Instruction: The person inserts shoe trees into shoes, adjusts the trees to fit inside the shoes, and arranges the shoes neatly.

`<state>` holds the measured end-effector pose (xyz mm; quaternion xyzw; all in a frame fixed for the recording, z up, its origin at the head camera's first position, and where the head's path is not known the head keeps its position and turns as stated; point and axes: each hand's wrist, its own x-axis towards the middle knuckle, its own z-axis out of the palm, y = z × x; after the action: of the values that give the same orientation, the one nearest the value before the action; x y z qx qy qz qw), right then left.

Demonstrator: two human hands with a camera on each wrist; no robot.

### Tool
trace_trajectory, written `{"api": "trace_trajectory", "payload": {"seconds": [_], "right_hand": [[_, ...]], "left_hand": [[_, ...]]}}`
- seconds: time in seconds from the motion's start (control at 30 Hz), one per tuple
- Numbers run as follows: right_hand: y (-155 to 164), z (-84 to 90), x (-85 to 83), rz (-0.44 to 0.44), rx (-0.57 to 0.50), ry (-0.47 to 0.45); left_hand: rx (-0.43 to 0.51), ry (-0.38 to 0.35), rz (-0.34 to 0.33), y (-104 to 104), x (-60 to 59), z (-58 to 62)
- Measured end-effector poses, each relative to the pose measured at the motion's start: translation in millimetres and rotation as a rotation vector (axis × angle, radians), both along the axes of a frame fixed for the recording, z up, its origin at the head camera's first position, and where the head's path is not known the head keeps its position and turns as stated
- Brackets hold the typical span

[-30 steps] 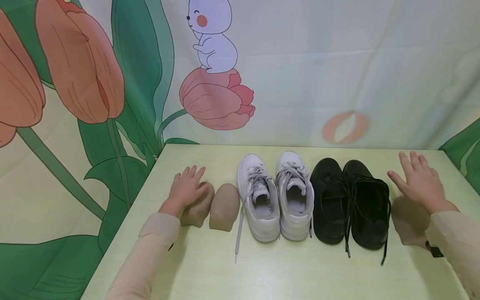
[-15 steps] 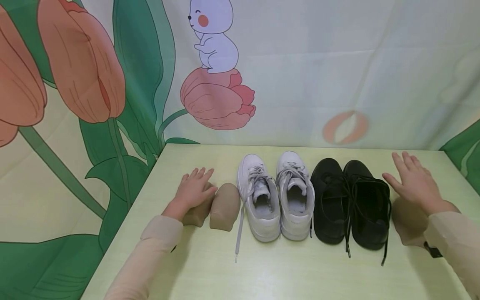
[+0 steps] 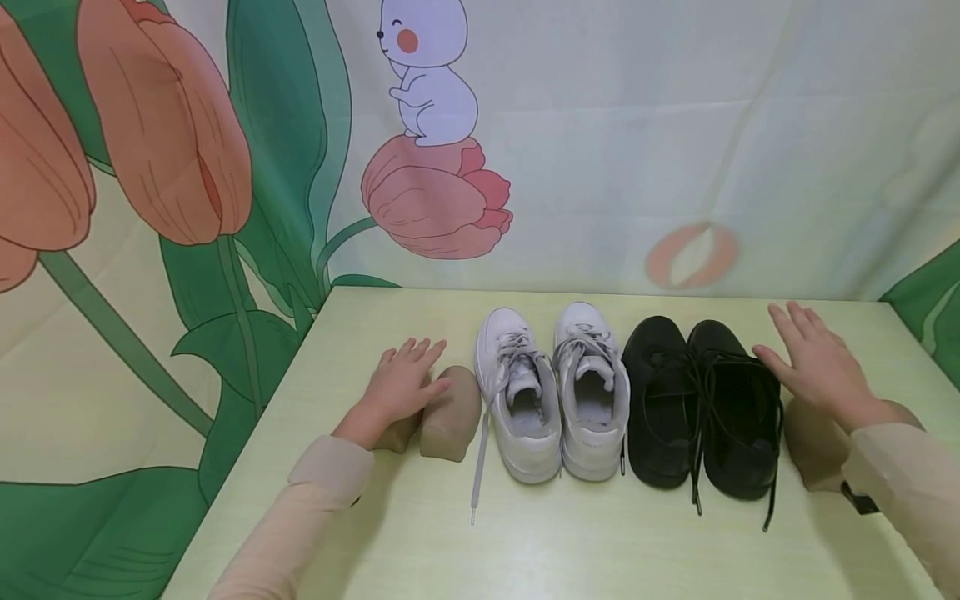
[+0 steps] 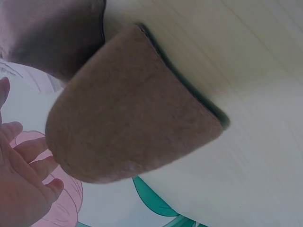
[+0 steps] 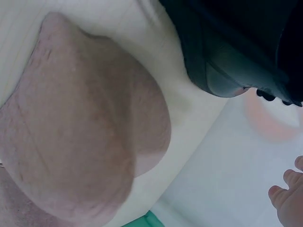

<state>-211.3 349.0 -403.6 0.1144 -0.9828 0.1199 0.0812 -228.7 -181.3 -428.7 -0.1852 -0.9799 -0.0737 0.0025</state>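
Tan slippers sit under our flat, open hands: left hand on one slipper, right hand above another.

We see tan slippers, white sneakers with grey laces, black shoes with black laces, our pale yellow-green table, cream sleeves, a backdrop printed with coral tulips, green leaves, a white rabbit

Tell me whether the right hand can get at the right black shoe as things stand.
Probably yes. The right hand, fingers spread, hovers right beside the right black shoe, thumb near its edge, and nothing lies between them.
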Motion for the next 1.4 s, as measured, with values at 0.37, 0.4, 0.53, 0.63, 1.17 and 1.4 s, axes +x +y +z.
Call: {"api": "trace_trajectory", "payload": {"seconds": [0.37,0.4,0.53,0.63,1.17,1.4], "right_hand": [[-14.3,4.3,-3.3,0.033,0.002,0.027],[-15.3,5.1,-3.6,0.036,0.002,0.030],[-19.3,8.2,-4.5,0.048,0.007,0.033],[-22.7,10.1,-4.7,0.058,0.010,0.033],[-47.3,18.1,-1.1,0.114,0.013,0.048],[-54.3,18.2,0.3,0.130,0.014,0.032]], "left_hand": [[0.016,0.015,-0.038,12.4,6.1,4.5],[0.024,0.016,-0.041,13.4,6.4,4.8],[0.048,0.024,-0.049,16.4,7.5,5.8],[0.064,0.016,-0.056,19.0,8.7,6.6],[-0.043,0.024,-0.042,34.1,18.3,15.3],[0.058,-0.030,-0.111,39.6,19.7,12.4]]}}
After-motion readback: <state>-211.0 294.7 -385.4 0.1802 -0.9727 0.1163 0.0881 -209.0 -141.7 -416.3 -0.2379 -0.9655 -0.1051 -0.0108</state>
